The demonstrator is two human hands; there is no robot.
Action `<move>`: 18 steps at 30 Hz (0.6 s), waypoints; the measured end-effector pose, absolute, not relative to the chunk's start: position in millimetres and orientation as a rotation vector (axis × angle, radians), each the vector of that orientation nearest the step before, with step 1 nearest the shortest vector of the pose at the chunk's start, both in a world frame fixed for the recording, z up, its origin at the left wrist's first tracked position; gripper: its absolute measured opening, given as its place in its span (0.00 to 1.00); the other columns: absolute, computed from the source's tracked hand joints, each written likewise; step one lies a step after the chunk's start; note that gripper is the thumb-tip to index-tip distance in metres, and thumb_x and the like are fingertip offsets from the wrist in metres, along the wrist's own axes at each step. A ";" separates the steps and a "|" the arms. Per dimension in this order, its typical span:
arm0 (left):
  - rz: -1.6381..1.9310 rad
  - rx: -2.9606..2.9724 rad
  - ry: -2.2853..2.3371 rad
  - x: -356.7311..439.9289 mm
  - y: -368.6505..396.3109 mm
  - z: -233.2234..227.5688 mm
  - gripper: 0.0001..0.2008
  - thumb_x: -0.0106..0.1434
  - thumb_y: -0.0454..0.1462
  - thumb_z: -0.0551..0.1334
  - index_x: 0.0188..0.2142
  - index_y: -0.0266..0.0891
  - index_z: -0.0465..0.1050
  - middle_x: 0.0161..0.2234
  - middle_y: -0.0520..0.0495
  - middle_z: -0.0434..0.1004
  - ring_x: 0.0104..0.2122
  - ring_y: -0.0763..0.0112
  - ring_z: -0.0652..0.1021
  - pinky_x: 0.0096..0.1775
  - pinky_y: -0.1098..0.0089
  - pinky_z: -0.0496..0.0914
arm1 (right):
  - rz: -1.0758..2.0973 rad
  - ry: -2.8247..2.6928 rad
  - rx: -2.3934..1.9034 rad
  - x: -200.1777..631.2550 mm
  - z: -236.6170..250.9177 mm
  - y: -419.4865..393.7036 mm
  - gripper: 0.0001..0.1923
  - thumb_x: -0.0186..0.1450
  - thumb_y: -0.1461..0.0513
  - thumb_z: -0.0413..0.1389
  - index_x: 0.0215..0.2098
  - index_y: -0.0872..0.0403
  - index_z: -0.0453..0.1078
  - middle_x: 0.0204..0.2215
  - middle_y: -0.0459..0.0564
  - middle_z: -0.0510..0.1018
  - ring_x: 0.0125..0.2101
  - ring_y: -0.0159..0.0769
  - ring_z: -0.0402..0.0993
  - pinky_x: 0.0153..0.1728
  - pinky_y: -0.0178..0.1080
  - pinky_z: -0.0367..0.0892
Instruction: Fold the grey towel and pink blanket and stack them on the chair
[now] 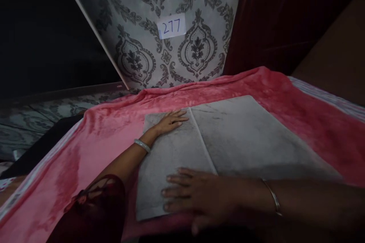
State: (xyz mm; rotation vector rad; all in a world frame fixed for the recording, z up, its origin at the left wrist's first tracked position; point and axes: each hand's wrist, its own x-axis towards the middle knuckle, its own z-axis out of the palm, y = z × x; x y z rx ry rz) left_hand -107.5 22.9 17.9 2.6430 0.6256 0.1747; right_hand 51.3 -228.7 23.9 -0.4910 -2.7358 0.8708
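A grey plush cloth (242, 133) lies spread out, its left part folded over so that a pale edge runs across it from back to front. My left hand (171, 121) rests flat on the far side of the folded part, fingers apart and pointing right. Closer to me, my right hand (199, 193) is over the near side of the same part with its fingers spread; it is slightly blurred, and I cannot tell whether it presses on the cloth. Neither hand holds anything. A bangle circles each wrist.
Beneath the cloth is a pink plush blanket (114, 133) with a striped border. A patterned wall (167, 60) stands behind, bearing a paper label (172, 26) marked 277. At the left is a dark panel (51, 30); a dark red panel (285, 19) rises at the right.
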 end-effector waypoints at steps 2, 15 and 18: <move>0.179 2.683 0.645 -106.9 21.3 17.1 0.24 0.73 0.48 0.49 0.64 0.49 0.68 0.72 0.47 0.54 0.72 0.57 0.51 0.69 0.46 0.41 | 0.957 -2.699 -0.454 54.2 32.6 -250.4 0.34 0.73 0.53 0.55 0.73 0.45 0.51 0.72 0.48 0.52 0.73 0.40 0.37 0.72 0.51 0.34; 0.154 2.861 1.210 -48.4 -28.0 42.9 0.33 0.72 0.47 0.51 0.71 0.35 0.52 0.73 0.33 0.48 0.72 0.51 0.53 0.68 0.43 0.46 | 0.614 -2.619 -1.123 86.6 26.5 -220.1 0.36 0.71 0.47 0.55 0.73 0.45 0.52 0.73 0.52 0.45 0.73 0.47 0.31 0.70 0.59 0.29; 0.092 2.818 1.333 -37.3 -34.5 27.7 0.33 0.73 0.48 0.49 0.71 0.35 0.52 0.72 0.33 0.49 0.72 0.50 0.52 0.68 0.41 0.47 | 0.663 -2.586 -1.158 84.5 17.6 -235.4 0.36 0.72 0.48 0.54 0.73 0.45 0.51 0.74 0.51 0.44 0.73 0.45 0.32 0.70 0.58 0.30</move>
